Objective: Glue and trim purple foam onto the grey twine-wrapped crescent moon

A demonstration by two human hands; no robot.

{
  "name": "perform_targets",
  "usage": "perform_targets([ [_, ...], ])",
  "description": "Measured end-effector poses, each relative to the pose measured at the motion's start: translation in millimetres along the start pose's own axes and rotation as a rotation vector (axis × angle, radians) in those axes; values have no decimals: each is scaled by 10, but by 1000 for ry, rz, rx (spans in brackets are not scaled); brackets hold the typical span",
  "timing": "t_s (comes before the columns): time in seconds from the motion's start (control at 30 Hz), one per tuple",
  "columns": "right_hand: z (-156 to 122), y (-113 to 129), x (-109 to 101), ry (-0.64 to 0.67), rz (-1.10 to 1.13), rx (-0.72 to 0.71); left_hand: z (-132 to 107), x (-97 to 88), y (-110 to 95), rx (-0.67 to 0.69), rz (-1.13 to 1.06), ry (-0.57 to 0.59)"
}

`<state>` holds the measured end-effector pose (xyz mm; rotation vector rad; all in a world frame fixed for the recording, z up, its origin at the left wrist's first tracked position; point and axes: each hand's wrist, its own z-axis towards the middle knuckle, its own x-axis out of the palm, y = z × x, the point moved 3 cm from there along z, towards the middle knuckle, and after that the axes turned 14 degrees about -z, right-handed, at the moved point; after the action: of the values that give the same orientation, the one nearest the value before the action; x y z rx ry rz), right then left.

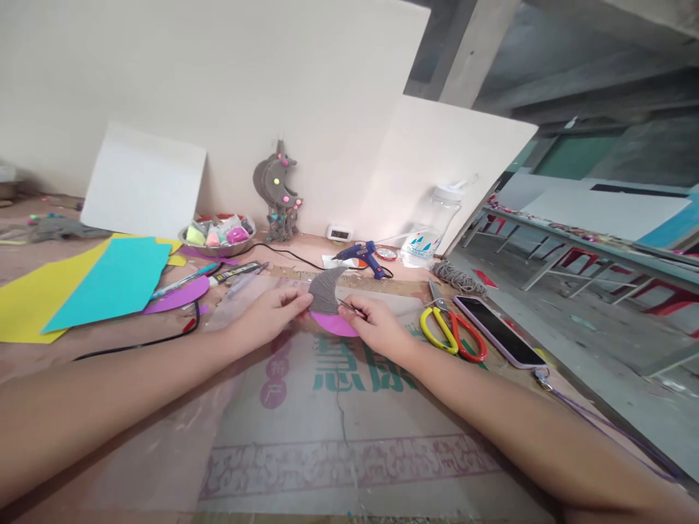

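Note:
Between my two hands is a purple paper crescent (334, 324), its upper part wrapped in grey yarn and its lower part bare. My left hand (277, 311) pinches the crescent's left edge between thumb and fingers. On the right side, my right hand (374, 320) is closed, with the thumb on the crescent's edge and a thin dark tool or strand at the fingertips that I cannot make out. A loose grey yarn strand (342, 418) trails down over the printed plastic sheet (295, 429) toward me.
Scissors (448, 331) and a phone (499, 331) lie at right, near a grey yarn coil (459, 278). A blue glue gun (363, 255), a bottle (434, 222) and a bowl of coloured clay (218, 234) stand behind. Coloured paper (109, 284) lies left. A decorated moon (276, 182) hangs behind.

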<state>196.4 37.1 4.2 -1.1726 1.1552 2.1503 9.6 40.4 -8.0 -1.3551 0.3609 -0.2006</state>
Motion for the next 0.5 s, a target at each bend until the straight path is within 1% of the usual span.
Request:
perform_targets([
  [0.03, -1, 1, -7, -10, -2, 1, 8, -13, 6, -1, -13, -28],
  [0.1, 3, -22, -38, -71, 3, 20, 13, -44, 10, -4, -28, -116],
  [0.17, 20, -89, -87, -169, 42, 65, -15, -45, -19, 21, 62, -154],
  [0.2, 32, -139, -113, -223, 72, 92, -42, -13, -49, 44, 160, -88],
  [0.23, 47, -195, -136, -269, 102, 121, -82, 34, -88, 81, 284, 12],
  [0.27, 62, -254, -155, -307, 130, 151, -133, 89, -123, 95, 375, 141],
  [0.3, 78, -310, -168, -336, 155, 179, -194, 149, -157, 100, 397, 293],
  [0.33, 94, -359, -176, -354, 177, 202, -264, 214, -190, 86, 341, 482],
  [0.37, 106, -398, -180, -363, 198, 220, -337, 270, -219, 41, 238, 667],
  [0.4, 116, -423, -180, -365, 214, 231, -391, 303, -242, -25, 135, 781],
  [0.43, 123, -436, -178, -362, 228, 233, -389, 284, -270, -49, 53, 673],
  [0.47, 126, -438, -175, -352, 238, 227, -370, 251, -286, -54, 4, 531],
  [0.5, 126, -432, -169, -334, 244, 218, -349, 224, -293, -39, -4, 431],
])
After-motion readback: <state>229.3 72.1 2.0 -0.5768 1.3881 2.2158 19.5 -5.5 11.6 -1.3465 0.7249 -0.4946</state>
